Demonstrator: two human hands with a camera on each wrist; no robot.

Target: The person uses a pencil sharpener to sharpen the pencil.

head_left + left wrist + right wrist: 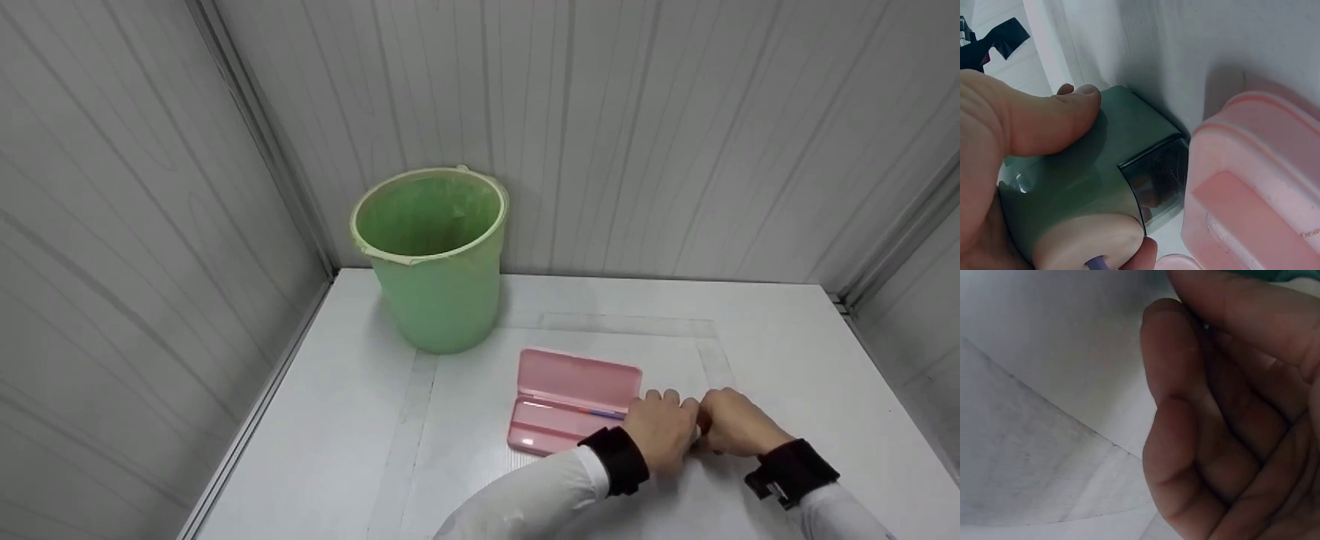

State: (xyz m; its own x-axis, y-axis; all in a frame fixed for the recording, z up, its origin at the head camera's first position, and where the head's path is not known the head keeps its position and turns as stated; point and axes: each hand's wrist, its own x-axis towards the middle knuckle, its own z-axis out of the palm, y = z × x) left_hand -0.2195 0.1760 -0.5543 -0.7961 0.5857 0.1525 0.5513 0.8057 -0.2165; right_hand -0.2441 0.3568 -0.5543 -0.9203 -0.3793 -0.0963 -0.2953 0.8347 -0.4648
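My left hand [661, 431] grips a dark green pencil sharpener [1089, 185], its thumb across the top. This body has a clear shavings window [1157, 180] and a beige round front, where a purple pencil [1096, 263] goes in. In the head view, a blue-purple length with an orange end [600, 412] overlaps the pink pencil case [577, 375] and runs toward the left hand. Close against the left hand, my right hand [739, 422] has its fingers curled at the sharpener's other side; the part it pinches is hidden behind the fingers.
The pencil case lies with its lid open, just left of the hands. A tall green bucket [450, 300] stands at the back left of the white table [337, 450]. Clear tape strips [630, 324] mark the tabletop. Grey panel walls [600, 150] rise behind and at both sides.
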